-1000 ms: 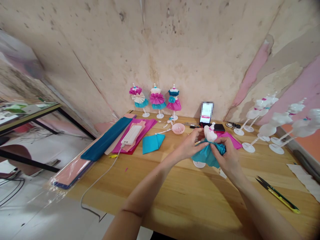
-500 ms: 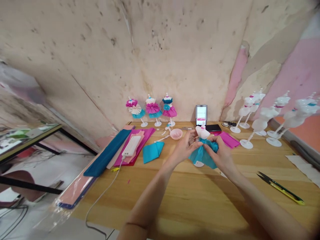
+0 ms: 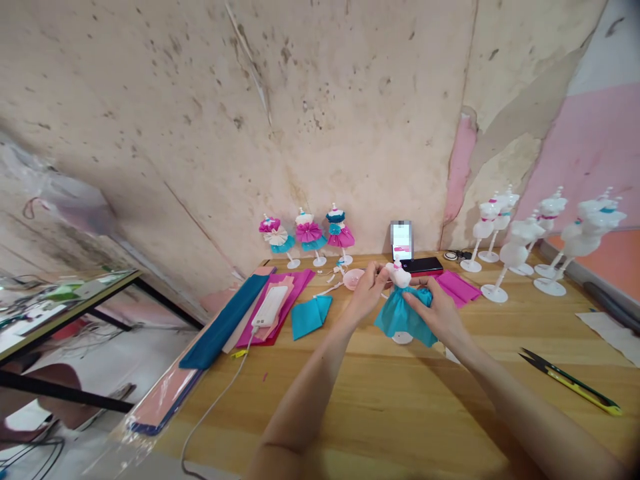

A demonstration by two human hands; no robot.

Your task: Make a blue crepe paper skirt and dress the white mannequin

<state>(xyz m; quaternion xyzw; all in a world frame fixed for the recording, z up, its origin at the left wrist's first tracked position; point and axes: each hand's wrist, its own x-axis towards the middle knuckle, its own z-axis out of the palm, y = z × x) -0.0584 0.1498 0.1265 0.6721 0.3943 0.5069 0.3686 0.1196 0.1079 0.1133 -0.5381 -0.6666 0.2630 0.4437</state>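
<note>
**Head view: paper-skirted dress form held in both hands above the workbench**

Pale wooden workbench [image 3: 345, 407] fills the lower frame; yellow-handled thread snips [image 3: 570, 381] lie at lower right. White dress form [image 3: 397, 275] is at centre, between the hands, with a teal crepe-paper skirt [image 3: 403, 319] gathered at its waist and a round white base [image 3: 403, 338] showing below the hem (contact with the bench cannot be confirmed).

Left hand [image 3: 367, 293] is closed in a pinch at the form's left side, forearm angled in from lower centre. Right hand [image 3: 430, 313] is curled closed around the gathered skirt top, forearm coming from lower right.

Beyond: pink bowl [image 3: 353, 279] just left of the left hand, folded teal paper [image 3: 307, 317], and a white power bank [image 3: 270, 307] on magenta paper. Upright phone [image 3: 401, 241] has a blurred screen. Along the stained plaster wall [image 3: 300, 100] stand three dressed forms [image 3: 307, 233] at centre and bare white forms [image 3: 515, 240] at right.
</note>
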